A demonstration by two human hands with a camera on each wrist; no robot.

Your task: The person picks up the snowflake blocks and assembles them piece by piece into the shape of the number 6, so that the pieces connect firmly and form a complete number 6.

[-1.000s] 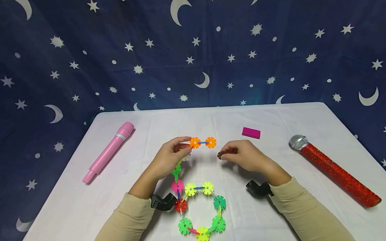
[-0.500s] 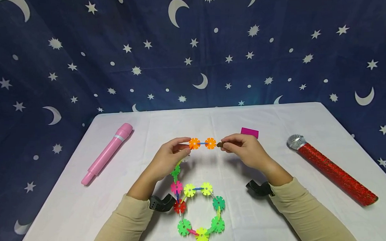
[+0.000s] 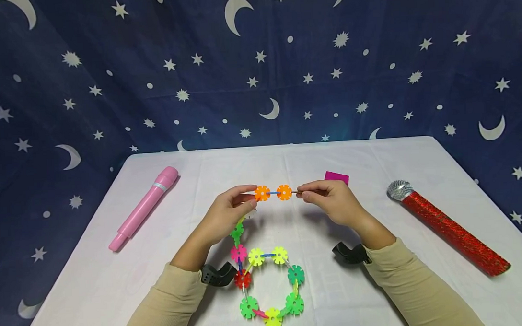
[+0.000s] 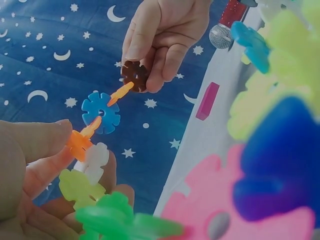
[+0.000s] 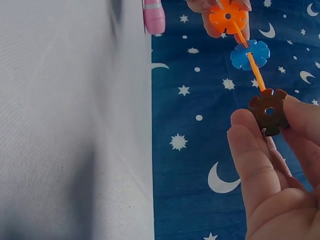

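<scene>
My left hand (image 3: pixel 228 216) pinches an orange notched disc (image 3: pixel 262 193) in a chain of interlocking snowflake discs (image 3: pixel 249 307). From it run a blue disc (image 4: pixel 101 113), edge-on in the head view, and a second orange disc (image 3: pixel 284 192). Between thumb and fingers, my right hand (image 3: pixel 331 202) pinches a brown disc (image 5: pixel 270 111), whose edge meets the second orange disc. The chain's lower part forms a closed ring of green, yellow and red discs on the table. A white disc (image 4: pixel 94 162) is partly hidden by my left hand in the head view.
A pink toy microphone (image 3: pixel 146 208) lies at the left of the white table (image 3: pixel 192 172), and a red glittery microphone (image 3: pixel 451 228) at the right. Behind my right hand is a magenta block (image 3: pixel 337 177). A dark star-patterned cloth (image 3: pixel 215 78) hangs behind the table.
My right hand has moved up and away from me, bringing the brown disc against the second orange disc and turning it edge-on. My left hand has stayed nearly still.
</scene>
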